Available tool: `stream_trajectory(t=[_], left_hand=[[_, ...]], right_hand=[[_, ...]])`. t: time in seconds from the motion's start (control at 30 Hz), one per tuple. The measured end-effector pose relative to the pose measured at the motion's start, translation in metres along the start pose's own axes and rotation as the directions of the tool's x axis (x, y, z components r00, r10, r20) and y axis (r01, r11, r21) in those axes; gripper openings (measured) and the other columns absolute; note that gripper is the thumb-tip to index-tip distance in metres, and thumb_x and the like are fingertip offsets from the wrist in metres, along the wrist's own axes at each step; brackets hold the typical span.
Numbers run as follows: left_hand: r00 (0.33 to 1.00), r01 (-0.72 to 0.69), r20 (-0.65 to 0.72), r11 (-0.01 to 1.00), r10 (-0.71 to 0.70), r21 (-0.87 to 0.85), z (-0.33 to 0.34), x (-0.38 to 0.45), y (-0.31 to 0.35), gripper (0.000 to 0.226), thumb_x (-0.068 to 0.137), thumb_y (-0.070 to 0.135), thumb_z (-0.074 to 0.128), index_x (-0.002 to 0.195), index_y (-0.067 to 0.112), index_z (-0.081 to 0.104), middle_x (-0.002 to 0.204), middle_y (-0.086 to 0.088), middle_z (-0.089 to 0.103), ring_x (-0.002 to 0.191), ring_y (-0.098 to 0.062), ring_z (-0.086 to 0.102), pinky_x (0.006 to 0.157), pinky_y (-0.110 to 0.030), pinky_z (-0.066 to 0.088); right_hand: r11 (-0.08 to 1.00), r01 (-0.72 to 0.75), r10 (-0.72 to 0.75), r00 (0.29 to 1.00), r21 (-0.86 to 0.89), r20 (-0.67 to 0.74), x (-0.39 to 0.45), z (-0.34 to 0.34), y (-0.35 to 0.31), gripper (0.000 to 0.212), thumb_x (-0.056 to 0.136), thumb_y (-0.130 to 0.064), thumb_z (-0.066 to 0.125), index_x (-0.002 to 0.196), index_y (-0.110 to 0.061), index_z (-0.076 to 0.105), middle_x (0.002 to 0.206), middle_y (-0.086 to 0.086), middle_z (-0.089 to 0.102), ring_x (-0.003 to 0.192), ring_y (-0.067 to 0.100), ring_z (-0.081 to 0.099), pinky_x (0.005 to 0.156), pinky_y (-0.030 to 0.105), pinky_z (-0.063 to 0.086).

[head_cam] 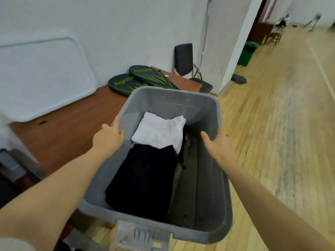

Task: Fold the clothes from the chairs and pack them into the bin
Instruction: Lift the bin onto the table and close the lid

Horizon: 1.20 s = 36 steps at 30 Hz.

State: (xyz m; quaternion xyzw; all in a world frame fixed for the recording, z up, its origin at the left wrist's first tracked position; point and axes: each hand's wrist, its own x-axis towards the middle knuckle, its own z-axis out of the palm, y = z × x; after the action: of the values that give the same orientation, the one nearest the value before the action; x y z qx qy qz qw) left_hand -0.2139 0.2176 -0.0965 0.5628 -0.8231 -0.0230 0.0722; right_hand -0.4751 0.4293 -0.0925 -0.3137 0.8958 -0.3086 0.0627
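A grey plastic bin (pixel 204 178) fills the middle of the head view, tilted a little. Inside lie a folded white garment (pixel 159 133) at the far end and a folded dark garment (pixel 145 178) nearer me, both on the bin's left side. My left hand (pixel 108 137) grips the left rim, thumb over the edge. My right hand (pixel 216 144) grips the right rim, thumb inside the bin and the fingers hidden outside.
A brown wooden table (pixel 72 127) stands to the left, bearing a white lid (pixel 41 77) against the wall and two black racket covers (pixel 137 78). A black chair (pixel 188 64) stands behind. A white stool (pixel 141 236) is under the bin. Wooden floor (pixel 281 124) stretches right.
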Motion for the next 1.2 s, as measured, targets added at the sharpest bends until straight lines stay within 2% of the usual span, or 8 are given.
stream_trajectory(t=[0.17,0.37,0.47,0.53,0.63,0.77,0.93,1.2], left_hand=[[0.999,-0.048,-0.015,0.996,0.047,-0.073,-0.004,0.025,-0.002,0.060,0.098,0.043,0.035,0.149,0.016,0.021,0.106,-0.027,0.059,0.092,-0.040,0.057,0.064,-0.037,0.037],[0.987,-0.122,-0.124,0.981,0.104,-0.153,-0.043,0.072,-0.002,0.056,0.098,0.046,0.033,0.149,0.025,0.020,0.101,-0.026,0.059,0.089,-0.041,0.057,0.067,-0.038,0.042],[0.966,-0.174,-0.224,0.966,0.130,-0.189,-0.056,0.093,-0.017,0.057,0.096,0.048,0.034,0.148,0.027,0.020,0.108,-0.027,0.059,0.093,-0.042,0.058,0.077,-0.044,0.049],[0.960,-0.167,-0.254,0.966,0.114,-0.196,-0.060,0.101,-0.033,0.057,0.096,0.047,0.035,0.147,0.024,0.022,0.110,-0.026,0.059,0.093,-0.041,0.058,0.073,-0.041,0.049],[0.966,-0.102,-0.256,0.973,0.047,-0.207,-0.060,0.106,-0.065,0.058,0.096,0.044,0.035,0.148,0.021,0.022,0.104,-0.025,0.061,0.090,-0.040,0.058,0.065,-0.039,0.045],[0.961,0.011,-0.266,0.974,-0.073,-0.228,-0.063,0.108,-0.118,0.055,0.097,0.041,0.038,0.145,0.015,0.031,0.107,-0.026,0.062,0.096,-0.042,0.058,0.075,-0.045,0.050],[0.938,0.194,-0.243,0.957,-0.245,-0.217,-0.064,0.100,-0.182,0.051,0.098,0.041,0.036,0.141,0.014,0.034,0.103,-0.027,0.061,0.096,-0.042,0.057,0.072,-0.043,0.046],[0.828,0.483,-0.221,0.856,-0.515,-0.185,-0.060,0.105,-0.240,0.050,0.098,0.044,0.033,0.139,0.015,0.038,0.103,-0.020,0.064,0.094,-0.040,0.059,0.077,-0.044,0.050]], right_hand=[[0.999,0.050,-0.050,0.999,-0.018,0.015,0.039,-0.021,-0.018,0.055,0.089,-0.052,0.053,0.130,-0.016,0.044,0.104,0.006,0.065,0.089,0.026,0.062,0.071,0.040,0.054],[0.996,0.072,-0.070,0.996,0.047,-0.053,0.053,-0.031,-0.051,0.057,0.090,-0.048,0.054,0.136,-0.016,0.042,0.111,0.006,0.064,0.088,0.022,0.060,0.061,0.029,0.044],[0.986,0.136,-0.127,0.988,0.101,-0.087,0.062,-0.030,-0.073,0.057,0.090,-0.045,0.056,0.138,-0.018,0.040,0.110,0.004,0.064,0.086,0.020,0.059,0.062,0.029,0.044],[0.974,0.198,-0.186,0.976,0.107,-0.109,0.072,-0.026,-0.095,0.056,0.090,-0.042,0.057,0.138,-0.017,0.041,0.115,0.004,0.062,0.094,0.021,0.060,0.060,0.026,0.042],[0.963,0.262,-0.256,0.963,0.066,-0.088,0.087,-0.008,-0.129,0.063,0.089,-0.046,0.057,0.141,-0.018,0.037,0.116,0.005,0.061,0.099,0.023,0.060,0.065,0.027,0.048],[0.957,0.277,-0.279,0.960,0.082,0.013,0.100,0.041,-0.173,0.072,0.080,-0.061,0.051,0.140,-0.024,0.036,0.117,0.011,0.061,0.103,0.031,0.058,0.082,0.043,0.053],[0.926,0.366,-0.376,0.918,0.098,0.126,0.112,0.107,-0.229,0.062,0.088,-0.047,0.055,0.142,-0.020,0.038,0.122,0.012,0.059,0.097,0.028,0.061,0.073,0.037,0.051],[0.851,0.498,-0.525,0.797,0.167,0.298,0.164,0.195,-0.327,0.043,0.087,-0.039,0.058,0.118,-0.009,0.057,0.113,0.013,0.064,0.104,0.034,0.059,0.085,0.041,0.051]])
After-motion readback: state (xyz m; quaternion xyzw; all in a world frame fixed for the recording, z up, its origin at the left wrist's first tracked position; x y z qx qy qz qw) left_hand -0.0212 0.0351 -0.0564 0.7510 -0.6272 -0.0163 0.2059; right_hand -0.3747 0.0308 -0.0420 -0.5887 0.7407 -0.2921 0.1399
